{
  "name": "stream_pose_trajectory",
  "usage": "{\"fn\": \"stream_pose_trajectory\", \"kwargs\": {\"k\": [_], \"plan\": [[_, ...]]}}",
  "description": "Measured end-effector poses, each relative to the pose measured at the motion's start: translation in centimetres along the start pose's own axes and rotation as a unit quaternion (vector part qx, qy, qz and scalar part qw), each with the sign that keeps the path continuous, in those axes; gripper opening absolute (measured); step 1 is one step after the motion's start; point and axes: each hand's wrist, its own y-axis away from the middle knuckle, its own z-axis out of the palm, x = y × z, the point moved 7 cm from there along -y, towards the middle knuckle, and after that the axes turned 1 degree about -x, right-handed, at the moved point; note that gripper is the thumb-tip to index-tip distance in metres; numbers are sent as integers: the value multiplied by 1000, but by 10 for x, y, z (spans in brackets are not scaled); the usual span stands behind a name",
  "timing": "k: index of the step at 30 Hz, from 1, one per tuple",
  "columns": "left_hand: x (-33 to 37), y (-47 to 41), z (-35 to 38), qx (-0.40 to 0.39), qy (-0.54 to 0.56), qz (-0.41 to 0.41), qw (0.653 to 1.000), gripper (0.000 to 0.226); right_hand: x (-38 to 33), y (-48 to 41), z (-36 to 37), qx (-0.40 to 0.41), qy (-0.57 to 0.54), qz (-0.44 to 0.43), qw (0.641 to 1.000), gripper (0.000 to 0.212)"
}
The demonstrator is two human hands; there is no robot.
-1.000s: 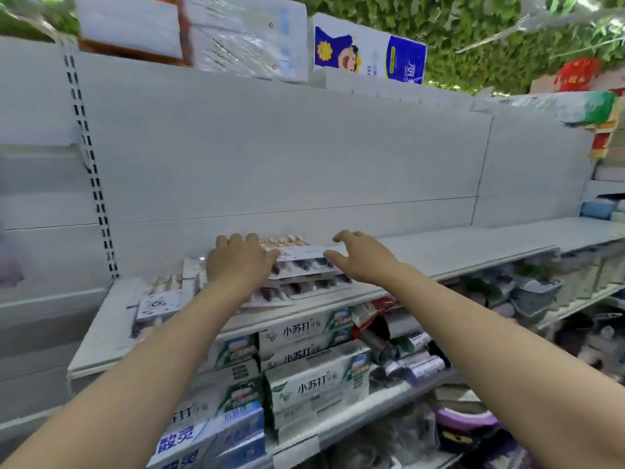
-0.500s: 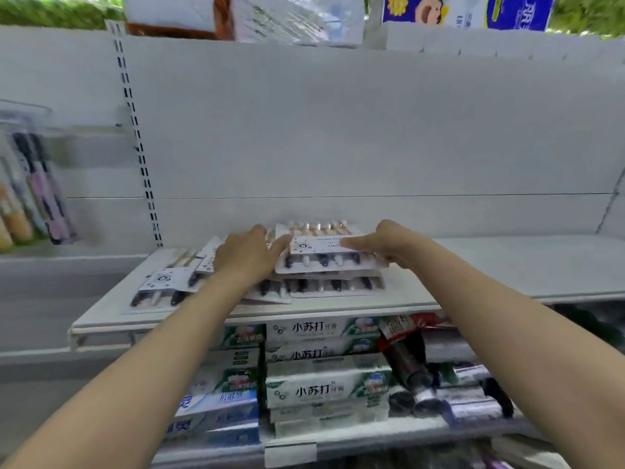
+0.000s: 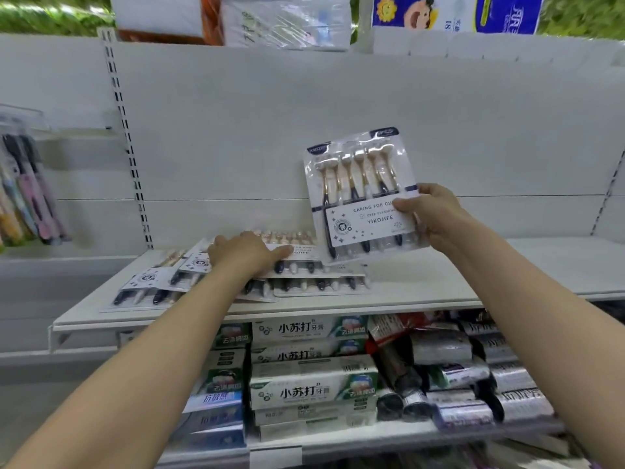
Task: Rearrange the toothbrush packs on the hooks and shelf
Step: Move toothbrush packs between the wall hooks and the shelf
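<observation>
While the left hand [image 3: 250,253] lies flat on the pile of toothbrush packs [image 3: 304,267] on the shelf [image 3: 439,282], its fingers [image 3: 284,252] pretty much straight and pressing on the top card, the right hand [image 3: 429,214] holds one toothbrush pack [image 3: 362,194] up clear of the shelf. It's a proper pinch grip: the thumb lies across the front of the white label and the other fingers curl round the pack's right edge.

That pack stands nearly upright, tipped a bit to the left, with the brush heads up and the dark handle ends down. Its bottom edge hangs just above the right end of the pile, in front of the white back panel. The label reads YIKOJIFE.

The pile itself is several overlapping packs lying flat on the left half of the shelf. Two more packs [image 3: 148,286] fan out toward the front-left corner, touching the pile.

One level down, just under the front edge, are stacked green-and-white toothpaste boxes [image 3: 314,390], with some shiny tubes [image 3: 456,377] beside them on the right, too blurred to read. Way off at the left edge of the view hang some coloured hanging packs [image 3: 30,191], also blurry.
</observation>
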Motion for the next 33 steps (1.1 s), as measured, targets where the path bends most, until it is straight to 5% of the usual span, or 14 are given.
{"fn": "stream_pose_trajectory", "kwargs": {"k": [9, 18, 23, 28, 33], "plan": [[7, 4, -4, -9, -18, -20, 1000, 111, -1, 5, -25, 63, -82, -69, 992, 50], [-2, 0, -28, 68, 154, -56, 984, 133, -14, 1, -39, 76, -76, -114, 988, 48], [2, 10, -47, 91, 271, -18, 958, 74, -14, 1, -31, 97, -66, -139, 983, 46], [-15, 37, -52, 119, 335, -15, 935, 89, -19, 9, -5, 118, -27, -173, 977, 42], [-67, 53, -51, 151, 469, 13, 870, 74, -35, 36, 35, 132, 15, -213, 968, 43]]}}
